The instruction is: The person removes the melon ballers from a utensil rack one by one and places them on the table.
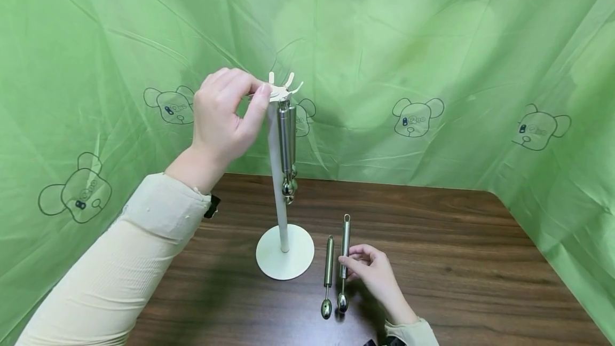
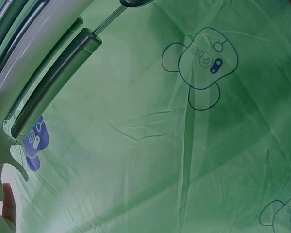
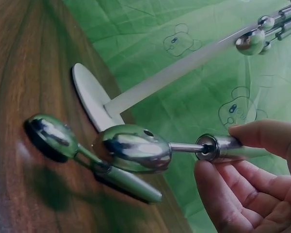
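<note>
In the head view my left hand pinches the white hook top of a utensil stand between thumb and fingers. Several steel utensils hang from its hooks, handles up and round heads down. My right hand grips a steel melon baller by its handle, to the right of the stand. The right wrist view shows its shiny bowl, with a small hole, raised off the table. Beside it a second melon baller lies on the wood. Only a few left fingertips show in the left wrist view.
The stand's round white base rests on a dark wooden table. Green cloth with printed bear faces hangs behind the table and along both sides.
</note>
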The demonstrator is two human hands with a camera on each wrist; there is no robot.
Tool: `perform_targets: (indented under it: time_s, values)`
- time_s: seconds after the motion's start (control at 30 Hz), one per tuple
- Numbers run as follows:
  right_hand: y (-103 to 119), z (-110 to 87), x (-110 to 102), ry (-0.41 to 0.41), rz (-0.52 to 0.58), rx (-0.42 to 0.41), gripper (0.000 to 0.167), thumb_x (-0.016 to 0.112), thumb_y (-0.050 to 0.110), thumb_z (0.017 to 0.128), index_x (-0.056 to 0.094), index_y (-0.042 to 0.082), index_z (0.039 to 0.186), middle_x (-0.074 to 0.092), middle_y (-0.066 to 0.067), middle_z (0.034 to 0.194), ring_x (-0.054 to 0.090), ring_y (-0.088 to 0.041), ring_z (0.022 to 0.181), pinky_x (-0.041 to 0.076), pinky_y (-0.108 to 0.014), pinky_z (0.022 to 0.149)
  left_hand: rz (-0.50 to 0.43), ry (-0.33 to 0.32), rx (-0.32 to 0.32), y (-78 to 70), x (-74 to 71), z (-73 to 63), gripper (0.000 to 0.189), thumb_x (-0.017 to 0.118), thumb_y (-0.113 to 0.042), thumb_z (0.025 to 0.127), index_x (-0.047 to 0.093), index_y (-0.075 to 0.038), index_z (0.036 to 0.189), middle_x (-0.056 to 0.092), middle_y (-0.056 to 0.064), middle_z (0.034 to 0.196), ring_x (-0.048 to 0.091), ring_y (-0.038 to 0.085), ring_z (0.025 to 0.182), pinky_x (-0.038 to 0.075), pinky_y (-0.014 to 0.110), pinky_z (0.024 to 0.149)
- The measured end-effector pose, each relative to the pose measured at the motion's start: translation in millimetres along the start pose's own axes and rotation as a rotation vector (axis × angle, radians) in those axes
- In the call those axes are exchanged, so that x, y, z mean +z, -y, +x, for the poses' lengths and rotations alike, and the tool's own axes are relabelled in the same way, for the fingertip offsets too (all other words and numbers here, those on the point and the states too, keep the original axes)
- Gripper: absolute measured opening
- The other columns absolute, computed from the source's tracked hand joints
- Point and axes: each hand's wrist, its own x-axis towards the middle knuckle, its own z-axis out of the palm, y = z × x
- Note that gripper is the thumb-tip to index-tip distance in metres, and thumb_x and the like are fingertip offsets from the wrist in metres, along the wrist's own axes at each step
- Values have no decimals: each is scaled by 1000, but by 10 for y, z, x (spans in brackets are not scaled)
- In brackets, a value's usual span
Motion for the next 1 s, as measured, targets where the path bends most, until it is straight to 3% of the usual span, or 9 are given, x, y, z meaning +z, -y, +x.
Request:
perform_targets:
  time_s: [0.47,0.67,1.0]
  values:
    - [-168,51,-28,-3,-47,65,31,72,4,84,60,-14,105,68,-9,78,64,-15,56,59,-31,56,-11,-8,0,0,6,0,37,49,-27,90,66,0,71,67,13,69,54,29,64,42,42,65]
    - [-275,93,-18,29,-92,83,28,71,5,84,60,-14,102,65,-8,74,64,-17,55,59,-33,55,-16,-17,-7,5,16,0,37,49,-27,90,66,0,71,67,13,68,54,29,64,42,42,65]
    - [-386,147,-21,-4,-158,107,26,72,7,83,61,-12,97,65,-9,73,64,-16,54,59,-37,53,-19,-20,-10,9,27,-7,37,49,-27,90,66,0,71,66,14,68,54,29,64,41,42,65]
